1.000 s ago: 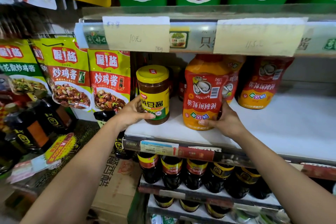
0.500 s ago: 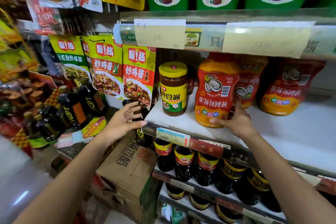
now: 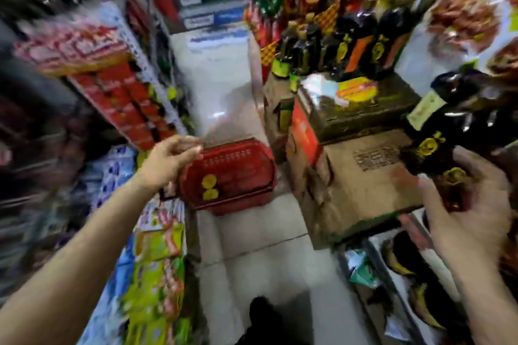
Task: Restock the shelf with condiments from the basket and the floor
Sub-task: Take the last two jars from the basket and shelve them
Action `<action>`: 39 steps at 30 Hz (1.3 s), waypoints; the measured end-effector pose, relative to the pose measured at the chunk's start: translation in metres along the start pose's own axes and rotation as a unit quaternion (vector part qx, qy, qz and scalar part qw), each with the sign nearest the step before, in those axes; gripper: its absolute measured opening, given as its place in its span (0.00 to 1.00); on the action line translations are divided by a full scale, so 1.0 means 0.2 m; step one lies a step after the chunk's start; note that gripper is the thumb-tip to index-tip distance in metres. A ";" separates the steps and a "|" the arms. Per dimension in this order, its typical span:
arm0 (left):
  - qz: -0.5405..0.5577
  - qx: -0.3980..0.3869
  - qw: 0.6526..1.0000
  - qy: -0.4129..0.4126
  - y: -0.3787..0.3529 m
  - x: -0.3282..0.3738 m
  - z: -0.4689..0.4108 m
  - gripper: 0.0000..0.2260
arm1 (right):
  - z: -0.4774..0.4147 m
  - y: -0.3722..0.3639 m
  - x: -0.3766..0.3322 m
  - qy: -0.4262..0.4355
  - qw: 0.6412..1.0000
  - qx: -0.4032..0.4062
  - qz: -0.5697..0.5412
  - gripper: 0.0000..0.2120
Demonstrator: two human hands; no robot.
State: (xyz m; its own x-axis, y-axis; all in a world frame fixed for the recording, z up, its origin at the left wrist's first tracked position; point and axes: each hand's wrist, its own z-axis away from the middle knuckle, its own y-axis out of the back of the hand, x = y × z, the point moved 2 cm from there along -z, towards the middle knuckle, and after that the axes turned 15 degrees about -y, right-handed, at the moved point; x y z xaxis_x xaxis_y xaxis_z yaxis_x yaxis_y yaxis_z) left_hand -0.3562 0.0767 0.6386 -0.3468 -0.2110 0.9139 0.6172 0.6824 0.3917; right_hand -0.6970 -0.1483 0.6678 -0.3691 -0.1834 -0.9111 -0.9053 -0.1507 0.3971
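Half a second ago both hands were up at the white shelf beside the yellow-lidded jar and the orange pouches; now the view has swung away down the aisle, heavily blurred, and that shelf is out of sight. The left hand (image 3: 171, 159) has left the shelf edge and hangs over the near left corner of the red perforated plastic basket (image 3: 246, 159), its fingers loosely curled and holding nothing (whether they touch the rim is unclear). The basket sits on the pale tiled floor (image 3: 252, 235), and two round yellow lids (image 3: 209, 187) show inside it. Just right of it stands a brown cardboard box (image 3: 361, 190). The right hand (image 3: 471, 218) has come off the pouch and is raised beside dark glass bottles with yellow emblems (image 3: 448, 131); blur hides whether its half-curled fingers grip anything.
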 end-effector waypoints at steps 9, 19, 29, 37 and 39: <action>-0.010 0.068 0.983 0.170 0.39 -0.56 0.18 0.05 | -0.09 -0.92 0.02 0.015 0.979 -0.202 0.029 0.25; -0.037 0.100 0.945 0.308 0.34 -1.12 0.00 0.08 | -0.40 -1.72 0.36 -0.216 0.872 -0.420 0.132 0.18; -0.024 0.066 0.934 0.351 0.04 -1.76 -0.50 0.10 | -0.56 -2.61 0.71 -0.166 0.763 -0.541 0.312 0.20; 0.052 0.096 0.901 0.419 -0.18 -2.50 -0.85 0.22 | -0.48 -3.38 1.23 -0.210 0.723 -0.560 0.346 0.20; 0.098 0.125 0.875 0.457 -0.30 -2.73 -0.89 0.26 | -0.46 -3.56 1.41 -0.199 0.705 -0.577 0.361 0.22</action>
State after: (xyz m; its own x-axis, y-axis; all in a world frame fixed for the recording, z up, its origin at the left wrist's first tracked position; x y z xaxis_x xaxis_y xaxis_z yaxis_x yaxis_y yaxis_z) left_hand -0.0781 0.0269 0.1358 0.5288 -0.4675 0.7084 0.3886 0.8754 0.2876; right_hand -0.1377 -0.1824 0.1384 -0.8836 -0.3654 -0.2928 0.2387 -0.8895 0.3896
